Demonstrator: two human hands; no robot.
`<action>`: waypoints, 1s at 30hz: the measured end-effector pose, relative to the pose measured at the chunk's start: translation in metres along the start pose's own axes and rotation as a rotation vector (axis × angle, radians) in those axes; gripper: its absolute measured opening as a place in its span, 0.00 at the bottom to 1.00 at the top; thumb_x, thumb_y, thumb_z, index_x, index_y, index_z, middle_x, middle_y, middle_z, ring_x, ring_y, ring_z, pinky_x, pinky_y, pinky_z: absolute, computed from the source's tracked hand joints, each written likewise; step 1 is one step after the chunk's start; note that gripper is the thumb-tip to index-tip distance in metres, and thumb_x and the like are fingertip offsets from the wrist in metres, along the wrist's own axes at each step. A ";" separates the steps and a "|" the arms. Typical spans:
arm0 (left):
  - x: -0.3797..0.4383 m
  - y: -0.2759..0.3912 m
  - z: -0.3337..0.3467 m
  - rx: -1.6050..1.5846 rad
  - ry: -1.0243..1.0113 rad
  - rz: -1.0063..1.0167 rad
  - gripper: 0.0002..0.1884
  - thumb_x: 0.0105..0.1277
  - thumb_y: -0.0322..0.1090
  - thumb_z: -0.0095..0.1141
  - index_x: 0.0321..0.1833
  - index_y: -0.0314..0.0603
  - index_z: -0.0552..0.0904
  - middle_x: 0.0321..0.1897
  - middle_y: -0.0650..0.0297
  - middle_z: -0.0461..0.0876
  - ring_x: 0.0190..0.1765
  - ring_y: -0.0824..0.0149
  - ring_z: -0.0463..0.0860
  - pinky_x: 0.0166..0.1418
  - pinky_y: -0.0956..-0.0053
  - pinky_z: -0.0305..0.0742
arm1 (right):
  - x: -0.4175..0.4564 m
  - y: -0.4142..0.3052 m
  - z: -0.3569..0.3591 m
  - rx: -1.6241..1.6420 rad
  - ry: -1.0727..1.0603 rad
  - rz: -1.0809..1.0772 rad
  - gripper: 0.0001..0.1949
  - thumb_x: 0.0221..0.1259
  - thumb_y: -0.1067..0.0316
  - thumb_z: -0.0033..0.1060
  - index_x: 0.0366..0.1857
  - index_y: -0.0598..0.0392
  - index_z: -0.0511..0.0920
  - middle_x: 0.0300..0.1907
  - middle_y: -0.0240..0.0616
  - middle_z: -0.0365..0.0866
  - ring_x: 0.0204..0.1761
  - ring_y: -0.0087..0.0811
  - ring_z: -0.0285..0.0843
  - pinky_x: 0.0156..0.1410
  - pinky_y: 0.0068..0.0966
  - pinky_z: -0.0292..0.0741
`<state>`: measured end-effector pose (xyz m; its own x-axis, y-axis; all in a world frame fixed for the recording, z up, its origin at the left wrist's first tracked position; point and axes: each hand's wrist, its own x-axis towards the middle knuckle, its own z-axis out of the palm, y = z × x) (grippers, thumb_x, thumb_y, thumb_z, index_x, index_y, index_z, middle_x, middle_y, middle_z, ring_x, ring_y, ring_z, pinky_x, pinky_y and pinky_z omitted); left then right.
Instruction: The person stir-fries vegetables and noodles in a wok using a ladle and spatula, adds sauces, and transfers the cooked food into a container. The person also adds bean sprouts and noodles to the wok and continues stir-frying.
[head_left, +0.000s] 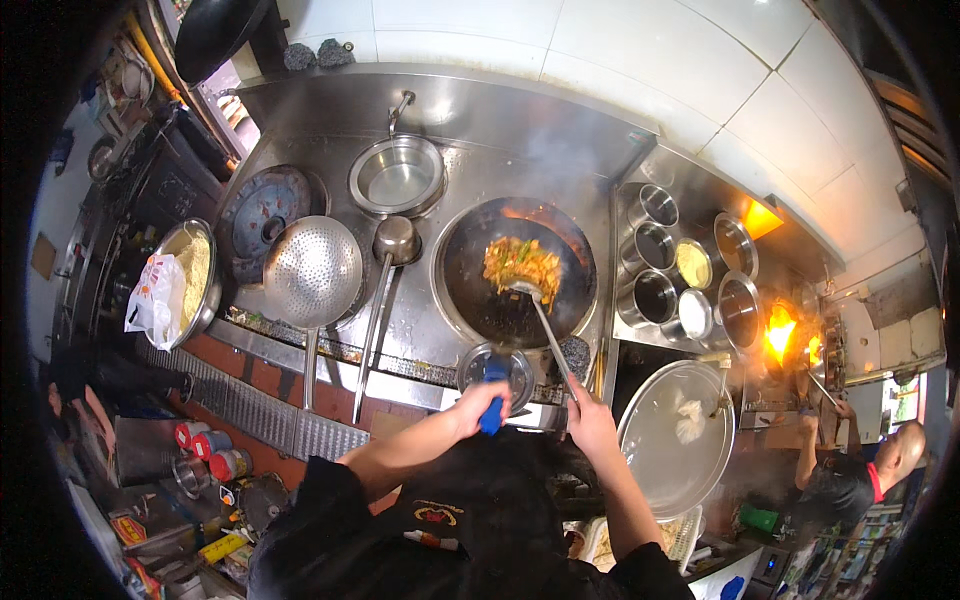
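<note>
My left hand (482, 409) is closed around the blue-wrapped handle (493, 415) of a dark wok (480, 304), which rests on the round burner opening. In my right hand (590, 422) is the long handle of a metal ladle (525, 288). The ladle's bowl lies in the wok against the near side of a heap of orange-brown fried food (523, 262) with green pieces. Smoke rises from the wok, and an orange glow shows along its far rim. A round metal vessel (471, 367) sits below the wok's near edge, partly hidden by the handle.
Left of the wok are a long-handled ladle (395, 238), a perforated strainer (313, 271) and a water basin (397, 178) under a tap. Seasoning pots (654, 296) stand to the right, above a large round water basin (679, 442). A co-worker (847, 480) is at a flaming wok on the far right.
</note>
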<state>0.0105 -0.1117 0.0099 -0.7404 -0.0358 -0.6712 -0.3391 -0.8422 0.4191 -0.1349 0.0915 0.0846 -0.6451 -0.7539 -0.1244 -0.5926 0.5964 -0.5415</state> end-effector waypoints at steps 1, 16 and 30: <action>-0.014 -0.022 -0.017 0.007 -0.080 0.043 0.12 0.68 0.34 0.54 0.24 0.42 0.76 0.20 0.59 0.78 0.24 0.63 0.79 0.32 0.69 0.77 | -0.006 -0.012 -0.012 0.010 -0.022 0.028 0.27 0.69 0.68 0.59 0.72 0.43 0.72 0.42 0.60 0.84 0.43 0.60 0.84 0.49 0.49 0.80; -0.045 -0.037 -0.032 0.180 -0.075 0.033 0.11 0.65 0.33 0.57 0.24 0.41 0.76 0.21 0.60 0.79 0.23 0.64 0.79 0.32 0.68 0.80 | -0.020 -0.006 -0.014 -0.026 0.063 -0.094 0.28 0.71 0.67 0.58 0.75 0.39 0.70 0.44 0.55 0.85 0.42 0.58 0.85 0.48 0.48 0.82; -0.030 -0.014 0.017 0.282 0.252 0.191 0.03 0.60 0.27 0.61 0.31 0.36 0.80 0.20 0.60 0.79 0.20 0.65 0.81 0.22 0.67 0.78 | -0.016 -0.018 -0.025 1.226 -0.007 0.629 0.26 0.76 0.70 0.57 0.76 0.41 0.70 0.38 0.33 0.78 0.21 0.15 0.63 0.19 0.14 0.61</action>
<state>0.0274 -0.0900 0.0345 -0.6523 -0.3365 -0.6792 -0.3812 -0.6289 0.6776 -0.1258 0.0996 0.1172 -0.6390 -0.4535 -0.6213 0.5980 0.2150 -0.7721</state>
